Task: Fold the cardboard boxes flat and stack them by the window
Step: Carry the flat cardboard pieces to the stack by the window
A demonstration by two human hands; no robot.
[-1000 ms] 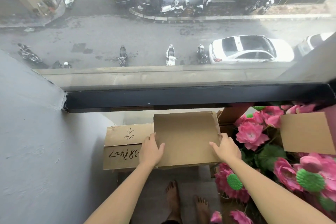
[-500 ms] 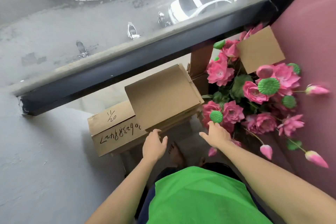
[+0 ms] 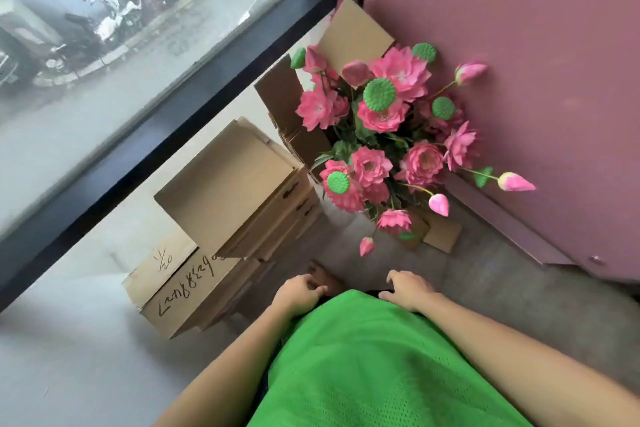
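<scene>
A: Hands? Left hand (image 3: 300,294) and right hand (image 3: 408,289) are both hanging loosely curled near the green shirt (image 3: 363,357), holding nothing, well apart from the cardboard.

B: Boxes?

A: The flattened stack (image 3: 228,204) is sitting on the floor right under the window (image 3: 104,45), top sheet lying skewed over the scribbled lower ones. An open box (image 3: 294,114) with pink flowers (image 3: 381,114) is standing just beside it in the corner.

B: Step?

A: Looks like one placement done, going for the next box, I'm guessing. Best to square the top sheet to the stack edges, so later ones aren't sliding.

B: Unclear?

A: Stack count is hard to make out, base is partly hidden, no unfolded boxes are showing, frame is slightly blurred.
</scene>
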